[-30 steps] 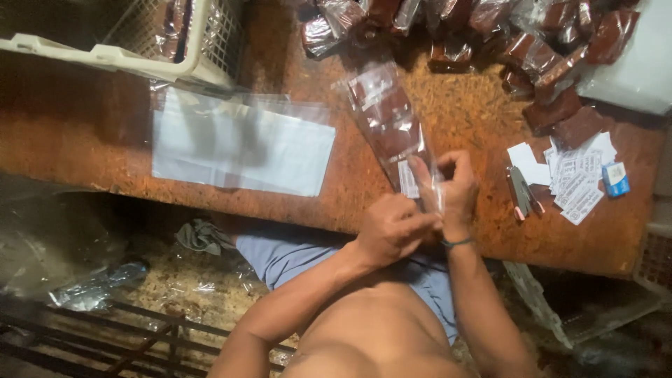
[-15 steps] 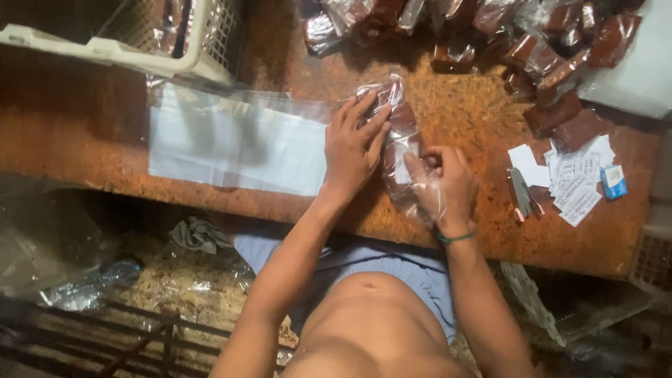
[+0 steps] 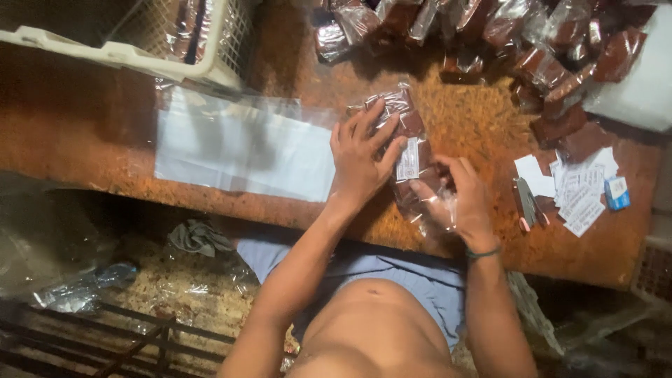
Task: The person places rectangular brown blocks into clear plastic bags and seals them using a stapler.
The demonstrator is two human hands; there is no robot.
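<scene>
Left hand flat, fingers spread, pressing down on the clear packet of brown blocks mid rusty-orange table, right hand pinching the packet's near end w/ fingertips, stack of clear bags just left, paper labels off right.

The surface looks like rough, rust-brown mottled board, matt and pitted. The packet under the hands is clear glossy plastic film, crinkled, over dark reddish-brown blocks, with a small white paper label inside. A stack of flat clear bags lies smooth and shiny, milky white where layered. The pile of wrapped packets glints the same way. The crate is cream moulded plastic lattice. The paper slips are matt white.
</scene>
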